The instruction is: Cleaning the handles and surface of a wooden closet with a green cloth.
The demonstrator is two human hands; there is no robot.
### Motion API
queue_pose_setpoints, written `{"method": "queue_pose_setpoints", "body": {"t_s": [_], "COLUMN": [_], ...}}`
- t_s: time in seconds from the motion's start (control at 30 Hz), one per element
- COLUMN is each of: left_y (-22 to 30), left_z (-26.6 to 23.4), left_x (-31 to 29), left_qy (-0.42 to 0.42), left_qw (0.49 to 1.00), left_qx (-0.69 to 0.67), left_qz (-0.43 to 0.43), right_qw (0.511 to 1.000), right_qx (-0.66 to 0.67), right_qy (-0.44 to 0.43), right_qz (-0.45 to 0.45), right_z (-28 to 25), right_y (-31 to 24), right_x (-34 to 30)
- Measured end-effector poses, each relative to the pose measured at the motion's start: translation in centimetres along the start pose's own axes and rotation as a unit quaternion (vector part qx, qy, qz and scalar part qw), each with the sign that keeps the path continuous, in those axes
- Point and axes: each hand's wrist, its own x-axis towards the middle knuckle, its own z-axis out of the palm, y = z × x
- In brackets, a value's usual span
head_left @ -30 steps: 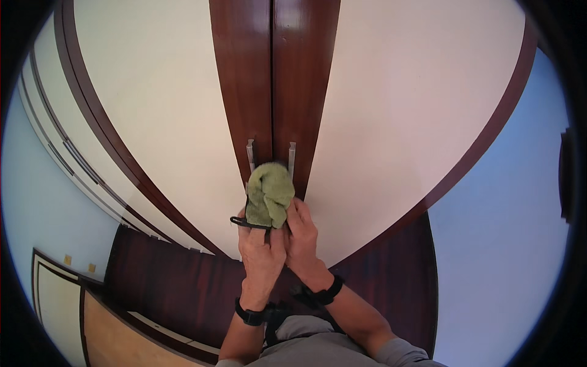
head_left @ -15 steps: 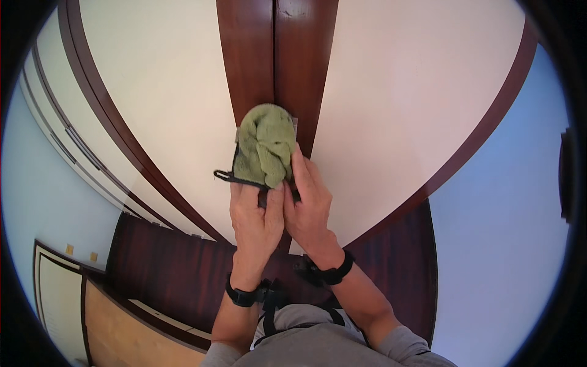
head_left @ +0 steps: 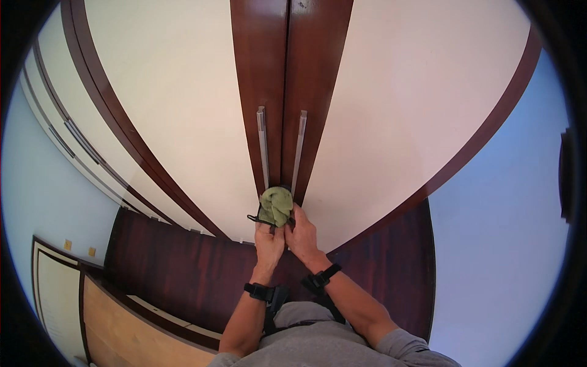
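A fuzzy green cloth [head_left: 276,205] with black edging and a small black loop is bunched between my hands, in front of the cabinet doors' dark middle strips. My left hand [head_left: 269,241] grips its lower edge, with the fingers partly under the cloth. At the cloth's lower right, my right hand [head_left: 302,229] has its fingers closed against it. Two long metal handles, a left one [head_left: 263,144] and a right one [head_left: 299,147], run down the doors. Their lower ends are hidden behind the cloth and my fingers.
Cream door panels [head_left: 422,92] with dark wood borders spread to both sides. Below lies a dark reddish wooden floor [head_left: 177,263]. At the lower left stands a light wooden furniture panel [head_left: 128,318]; a pale blue wall [head_left: 495,244] rises on the right.
Both hands have moved lower and farther from me with the cloth. The metal handles, mostly covered before, now show above it. My grip looks much the same.
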Motion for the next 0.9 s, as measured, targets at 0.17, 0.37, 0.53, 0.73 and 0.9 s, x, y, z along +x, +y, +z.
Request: {"method": "queue_pose_setpoints", "body": {"t_s": [0.17,0.37,0.53,0.73,0.9], "left_y": [-6.6,-6.5,-2.9,-4.4,-11.6], "left_z": [0.3,0.5,-0.8,0.7,2.5], "left_x": [-1.6,-1.8,-0.9,-1.7,-3.1], "left_qy": [-0.040,-0.051,-0.019,-0.018,0.038], "left_qw": [0.993,0.951,0.960,0.947,0.877], "left_qx": [-0.073,-0.210,-0.227,-0.224,-0.334], "left_qz": [-0.079,-0.220,-0.162,-0.228,-0.344], "right_qw": [0.995,0.990,0.990,0.993,0.973], "right_qx": [0.035,0.080,0.116,0.082,0.010], "right_qy": [-0.042,-0.042,-0.044,-0.054,-0.198], "right_qz": [0.078,0.106,0.068,0.064,0.119], "right_z": [2.5,2.6,0.8,2.3,5.4], "right_y": [2.5,3.2,0.6,4.7,9.6], "right_x": [-2.0,-3.3,-2.6,-4.3,-4.4]}}
